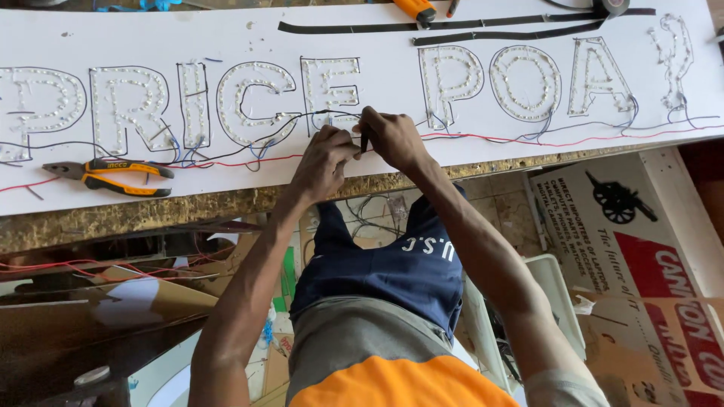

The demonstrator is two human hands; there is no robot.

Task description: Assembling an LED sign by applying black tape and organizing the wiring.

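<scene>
- A bundle of thin wires (343,114) is pinched between the fingers of the left hand (324,160) and the right hand (391,137), just below the outlined letters near the middle of the white sign board (226,26).
- The fingers of both hands are pressed together around the wires; a small dark piece seems to be nipped in the right fingers, though it cannot be made out.
- The board is laid flat on a rough desk (226,202); its letter outlines are already filled with rows of small pale lamps.
- Black, red and blue wires are run loosely along the foot of the letters, so the lamp fitting appears done and the wiring judged partly joined, with loose ends left.
- Orange-handled pliers (113,175) are lying on the board, well to the left of the hands.
- Black strips (452,30) are laid along the board's far edge.
- A white, red-banded cardboard box (641,249) bearing a black cannon picture is standing on the floor at the right.
</scene>
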